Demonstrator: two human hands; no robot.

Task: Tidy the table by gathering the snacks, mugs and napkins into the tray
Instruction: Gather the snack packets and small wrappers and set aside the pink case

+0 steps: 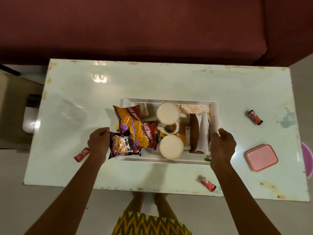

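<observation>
A white tray (169,100) sits in the middle of the table. Inside it lie two yellow-and-red Aloo Bhujia packets (128,118) (144,135) and a peanuts packet (121,146) that hangs over the tray's left end. Two white mugs (167,113) (171,146) and a small cup (169,129) stand in the middle. Folded brown and white napkins (199,133) lie on the right. My left hand (99,139) curls at the tray's left end beside the peanuts packet. My right hand (223,143) grips the right rim.
Three small red sachets lie loose on the white table: left front (82,154), right front (208,183), far right (254,117). A pink lidded box (261,157) sits at the right and a clear plastic container (67,111) at the left. A maroon sofa (152,28) stands behind.
</observation>
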